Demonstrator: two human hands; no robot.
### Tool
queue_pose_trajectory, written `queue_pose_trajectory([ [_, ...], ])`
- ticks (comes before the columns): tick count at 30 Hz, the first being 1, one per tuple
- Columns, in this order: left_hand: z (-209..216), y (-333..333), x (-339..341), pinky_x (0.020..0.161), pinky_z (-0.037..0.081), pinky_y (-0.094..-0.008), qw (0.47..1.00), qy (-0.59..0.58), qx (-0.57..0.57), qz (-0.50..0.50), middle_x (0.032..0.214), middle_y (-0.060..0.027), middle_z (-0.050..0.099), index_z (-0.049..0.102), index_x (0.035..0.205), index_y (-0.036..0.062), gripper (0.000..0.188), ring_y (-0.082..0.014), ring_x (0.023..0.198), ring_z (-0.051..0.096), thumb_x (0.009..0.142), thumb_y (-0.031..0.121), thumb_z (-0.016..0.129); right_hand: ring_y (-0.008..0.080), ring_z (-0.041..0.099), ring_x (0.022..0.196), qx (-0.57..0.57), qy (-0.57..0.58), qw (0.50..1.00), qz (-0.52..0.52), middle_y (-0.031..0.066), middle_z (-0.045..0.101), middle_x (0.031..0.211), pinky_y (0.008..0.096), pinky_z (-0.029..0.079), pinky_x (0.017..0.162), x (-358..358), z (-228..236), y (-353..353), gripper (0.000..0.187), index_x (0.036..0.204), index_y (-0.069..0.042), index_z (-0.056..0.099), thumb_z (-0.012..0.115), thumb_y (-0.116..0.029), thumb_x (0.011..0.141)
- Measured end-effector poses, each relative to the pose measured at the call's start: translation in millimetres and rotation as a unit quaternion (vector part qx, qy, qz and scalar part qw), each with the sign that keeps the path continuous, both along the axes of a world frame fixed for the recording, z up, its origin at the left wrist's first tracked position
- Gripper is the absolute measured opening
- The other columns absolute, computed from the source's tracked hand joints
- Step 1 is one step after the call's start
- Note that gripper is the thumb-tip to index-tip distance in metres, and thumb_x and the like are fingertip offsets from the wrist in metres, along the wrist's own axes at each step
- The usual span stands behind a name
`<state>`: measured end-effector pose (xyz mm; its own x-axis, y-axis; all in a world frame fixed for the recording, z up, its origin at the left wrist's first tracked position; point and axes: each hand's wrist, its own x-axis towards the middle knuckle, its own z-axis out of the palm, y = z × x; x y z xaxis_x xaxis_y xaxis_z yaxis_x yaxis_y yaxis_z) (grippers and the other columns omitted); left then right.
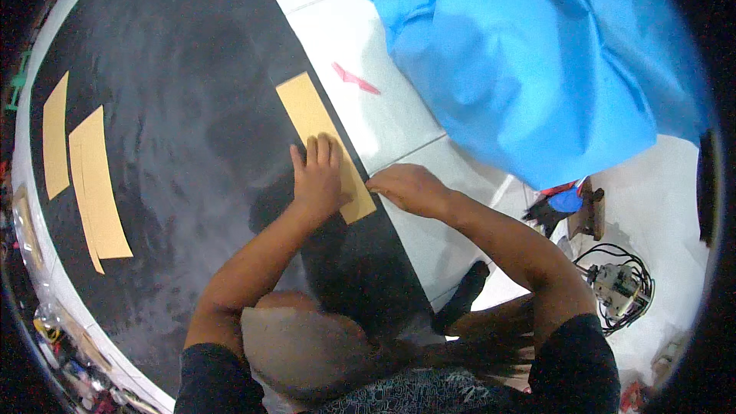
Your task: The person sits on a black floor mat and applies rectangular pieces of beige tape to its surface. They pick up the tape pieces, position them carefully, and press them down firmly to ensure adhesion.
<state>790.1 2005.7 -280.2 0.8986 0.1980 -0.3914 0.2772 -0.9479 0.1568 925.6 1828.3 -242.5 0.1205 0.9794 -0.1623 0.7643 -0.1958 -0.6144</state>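
A tan cardboard-like strip (pixel 305 100) lies along the right edge of a large black sheet (pixel 192 130) spread on the floor. My left hand (pixel 318 180) presses down on the strip's lower half, its fingers stretched out. Just to the right, my right hand (pixel 414 189) is closed in a pinch at the black sheet's edge, close beside the strip. Whatever sits between its fingertips, if anything, is too small to make out.
More tan pieces (pixel 103 192) (pixel 56 138) lie on the sheet's left side. A big blue sheet (pixel 521 69) is heaped at upper right, with a small pink scrap (pixel 355 78) near it. A motor-like device with coiled cable (pixel 616 287) sits at right. Clutter lines the left rim.
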Motion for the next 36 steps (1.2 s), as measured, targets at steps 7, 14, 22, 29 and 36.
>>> queue_pose_trajectory([
  [7, -12, 75, 0, 0.122, 0.013, -0.0648, 0.998, -0.053, 0.017, -0.013, 0.161, -0.0167, 0.032, 0.033, 0.154, 0.0043, 0.116, -0.0335, 0.153, 0.025, 0.067, 0.062, 0.083, 0.0365, 0.066, 0.096, -0.02, -0.054, 0.998, -0.003, 0.0144, 0.069, 0.106, 0.0451, 0.054, 0.084, 56, 166, 20, 0.019, 0.113, -0.007, 0.066, 0.058, -0.017, 0.099],
  [14, -12, 197, 52, 0.123, 0.019, -0.0574, 0.997, -0.048, 0.035, 0.049, 0.161, -0.0159, 0.032, 0.042, 0.152, 0.0101, 0.096, -0.0343, 0.151, 0.028, 0.077, 0.058, 0.078, 0.039, 0.065, 0.102, -0.051, -0.03, 0.992, -0.109, 0.0172, 0.068, 0.108, 0.0475, 0.053, 0.089, 52, 212, -28, 0.025, 0.112, -0.006, 0.065, 0.049, -0.024, 0.104],
  [22, 6, 198, 44, 0.124, 0.018, -0.0559, 0.995, 0.064, 0.012, 0.08, 0.163, -0.016, 0.027, 0.028, 0.158, 0.0084, 0.108, -0.0349, 0.152, 0.025, 0.076, 0.054, 0.08, 0.029, 0.064, 0.111, 0.045, 0.158, 0.928, -0.334, 0.0174, 0.067, 0.113, 0.0386, 0.048, 0.1, -17, 40, -13, 0.024, 0.123, -0.002, 0.061, 0.048, -0.013, 0.106],
  [29, -13, 230, 77, 0.125, 0.014, -0.0571, 0.995, -0.045, -0.016, 0.085, 0.167, -0.013, 0.022, 0.027, 0.159, 0.0097, 0.113, -0.0351, 0.155, 0.018, 0.073, 0.058, 0.082, 0.0348, 0.064, 0.112, 0.151, 0.097, 0.94, -0.289, 0.0191, 0.066, 0.12, 0.0422, 0.048, 0.1, 7, -41, 89, 0.023, 0.121, 0.0, 0.059, 0.05, -0.008, 0.103],
  [36, -9, 234, 114, 0.125, 0.018, -0.0574, 0.991, -0.049, -0.047, 0.114, 0.168, -0.0097, 0.021, 0.029, 0.158, 0.0106, 0.115, -0.0329, 0.156, 0.018, 0.07, 0.061, 0.082, 0.0379, 0.061, 0.118, 0.193, 0.004, 0.945, -0.266, 0.0183, 0.066, 0.126, 0.0498, 0.042, 0.104, 84, -75, 187, 0.023, 0.121, -0.005, 0.063, 0.057, -0.009, 0.099],
])
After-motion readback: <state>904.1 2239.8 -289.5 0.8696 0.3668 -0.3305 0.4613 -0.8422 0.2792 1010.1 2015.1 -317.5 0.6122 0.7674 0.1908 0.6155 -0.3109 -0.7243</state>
